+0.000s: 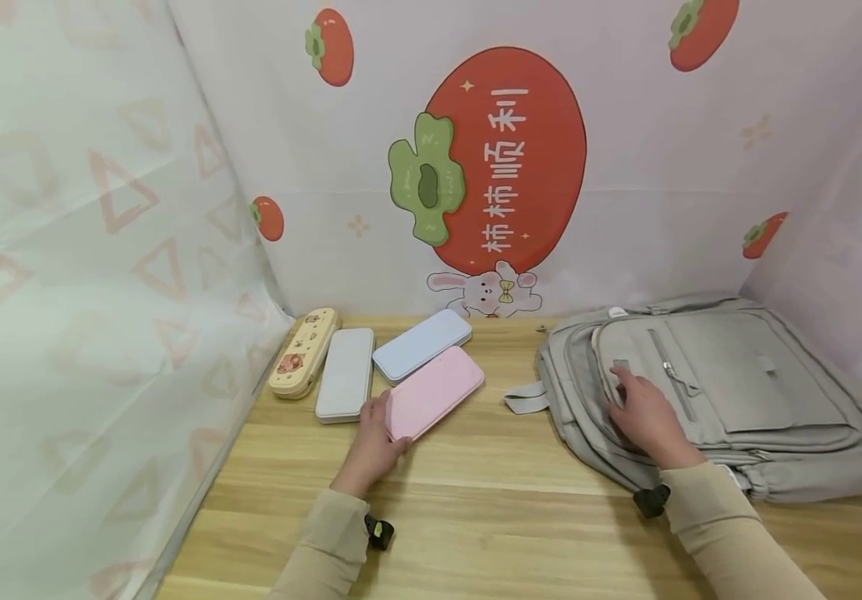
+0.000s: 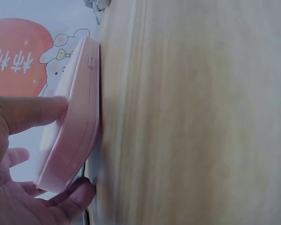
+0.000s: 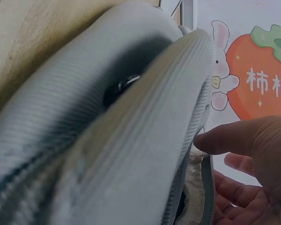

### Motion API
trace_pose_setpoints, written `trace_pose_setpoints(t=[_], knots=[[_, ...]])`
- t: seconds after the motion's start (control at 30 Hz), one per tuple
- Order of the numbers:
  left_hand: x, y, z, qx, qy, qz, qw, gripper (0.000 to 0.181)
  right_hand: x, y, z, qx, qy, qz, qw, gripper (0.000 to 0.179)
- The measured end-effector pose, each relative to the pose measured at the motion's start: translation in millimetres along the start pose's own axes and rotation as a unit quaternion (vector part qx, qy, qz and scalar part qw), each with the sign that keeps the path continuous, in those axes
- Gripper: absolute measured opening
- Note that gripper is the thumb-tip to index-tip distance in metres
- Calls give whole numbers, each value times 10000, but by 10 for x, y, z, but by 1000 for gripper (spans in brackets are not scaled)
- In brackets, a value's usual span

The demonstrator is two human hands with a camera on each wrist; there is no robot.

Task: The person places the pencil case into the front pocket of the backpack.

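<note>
My left hand (image 1: 374, 446) grips the near end of a pink pencil case (image 1: 434, 392), a flat hard case with rounded corners. In the left wrist view the thumb lies on one face of the pink pencil case (image 2: 77, 117) and fingers reach beneath its end, which is tilted off the table. On the right, a grey backpack (image 1: 764, 367) lies flat. My right hand (image 1: 649, 417) holds the edge of its front pocket, with the thumb on the fabric edge in the right wrist view; the pocket's inside is mostly hidden.
A light blue case (image 1: 422, 343) lies just behind the pink one. To the left are a pale grey case (image 1: 346, 375) and a cream case (image 1: 303, 354) with cartoon prints. The wooden table (image 1: 506, 517) meets a printed cloth backdrop (image 1: 348, 250). A grey strap loop (image 1: 527, 398) sticks out from the backpack.
</note>
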State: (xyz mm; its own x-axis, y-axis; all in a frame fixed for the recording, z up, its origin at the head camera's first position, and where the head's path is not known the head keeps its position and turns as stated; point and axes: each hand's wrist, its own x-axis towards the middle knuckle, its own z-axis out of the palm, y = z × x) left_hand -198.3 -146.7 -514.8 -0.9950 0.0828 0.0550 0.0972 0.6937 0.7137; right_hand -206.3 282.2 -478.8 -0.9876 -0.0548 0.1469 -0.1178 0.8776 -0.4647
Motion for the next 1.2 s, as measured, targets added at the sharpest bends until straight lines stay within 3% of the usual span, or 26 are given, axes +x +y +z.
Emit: trace_pose_setpoints(t=[0.2,0.37,0.47,0.73,1.03,1.2], knots=[[6,-10,45,-531,317,-30,9981,100,-2,3,24,-395,301,-72,9987,35],[4,-23,45,-1118,423,-466,9917,107,-17,-21,26,-603,439,-14,9972,18],[16,-36,29,-1405,419,-585,9875,97,-19,-38,-3,-513,384,51,9979,13],[2,-25,59,-1744,684,-418,9814,72,-28,-54,-301,118,254,227,9994,14],[18,15,42,-2706,697,-759,9572,63,-45,-60,-553,1131,-77,452,9925,22],[10,17,17,-3584,434,-1012,9270,60,-106,-35,-548,1581,-37,464,9863,20]])
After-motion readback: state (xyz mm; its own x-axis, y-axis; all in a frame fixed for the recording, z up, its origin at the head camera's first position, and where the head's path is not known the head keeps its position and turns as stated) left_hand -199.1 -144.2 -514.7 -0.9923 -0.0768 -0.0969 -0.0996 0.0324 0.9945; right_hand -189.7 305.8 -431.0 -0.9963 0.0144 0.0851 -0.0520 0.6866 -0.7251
